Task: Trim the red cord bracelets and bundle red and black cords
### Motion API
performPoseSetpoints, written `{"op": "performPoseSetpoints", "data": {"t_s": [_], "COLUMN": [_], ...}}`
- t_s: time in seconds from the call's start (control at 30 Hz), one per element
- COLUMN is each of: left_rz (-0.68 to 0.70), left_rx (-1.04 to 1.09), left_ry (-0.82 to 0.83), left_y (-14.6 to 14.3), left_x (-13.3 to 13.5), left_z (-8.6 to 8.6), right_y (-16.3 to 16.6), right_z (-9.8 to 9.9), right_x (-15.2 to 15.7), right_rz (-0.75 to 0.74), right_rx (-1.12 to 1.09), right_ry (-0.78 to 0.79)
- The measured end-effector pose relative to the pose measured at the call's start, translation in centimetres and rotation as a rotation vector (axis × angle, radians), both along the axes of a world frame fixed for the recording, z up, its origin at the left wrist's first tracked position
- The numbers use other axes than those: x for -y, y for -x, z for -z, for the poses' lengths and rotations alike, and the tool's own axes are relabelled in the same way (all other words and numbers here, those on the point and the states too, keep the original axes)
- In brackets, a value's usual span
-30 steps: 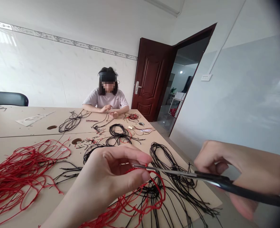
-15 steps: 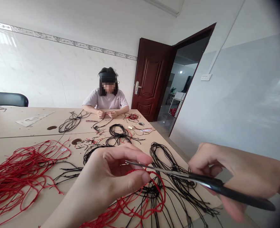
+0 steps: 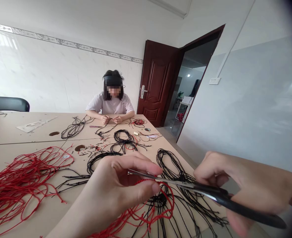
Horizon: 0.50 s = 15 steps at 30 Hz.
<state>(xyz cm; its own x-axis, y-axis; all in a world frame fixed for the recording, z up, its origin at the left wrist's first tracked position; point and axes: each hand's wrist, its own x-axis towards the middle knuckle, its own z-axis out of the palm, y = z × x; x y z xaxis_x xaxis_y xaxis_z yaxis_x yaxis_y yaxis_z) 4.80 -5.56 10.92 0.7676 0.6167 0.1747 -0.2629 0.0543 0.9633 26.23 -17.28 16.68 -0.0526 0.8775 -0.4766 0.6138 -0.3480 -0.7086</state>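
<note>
Black-handled scissors (image 3: 210, 191) are gripped in my right hand (image 3: 245, 185), their blades pointing left. The blade tips reach in between the thumb and fingers of my left hand (image 3: 126, 181). That hand is closed in a pinch on a red cord (image 3: 172, 201), whose loops hang down below it. Whether the blades touch the cord is hidden by the fingers. More red cord lies under my left wrist, beside bundles of black cord (image 3: 180, 175).
A big heap of red cords (image 3: 24, 178) covers the table's left side. Short cord scraps (image 3: 96, 147) lie near a round hole (image 3: 80, 147). Across the table a person (image 3: 112, 102) works a dark cord with both hands. Coiled black cords (image 3: 123, 138) lie between us.
The scissors have shifted slightly down and left, with their blades a little nearer to my left fingers. My left hand has moved slightly right and down, still pinching the red cord.
</note>
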Motion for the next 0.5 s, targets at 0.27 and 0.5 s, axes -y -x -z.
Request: {"op": "performPoseSetpoints", "data": {"t_s": [0.27,0.5], "left_rz": [-0.053,-0.017], "left_rx": [-0.042,-0.032], "left_ry": [-0.004,0.034], "left_y": [0.0,0.0], "left_x": [0.3,0.3], "left_z": [-0.5,-0.5], "right_y": [0.0,0.0], "right_z": [-0.4,0.0], "right_x": [-0.4,-0.5], "right_rz": [-0.087,-0.086], "right_rx": [0.026,-0.072], "right_ry": [0.06,0.036]}}
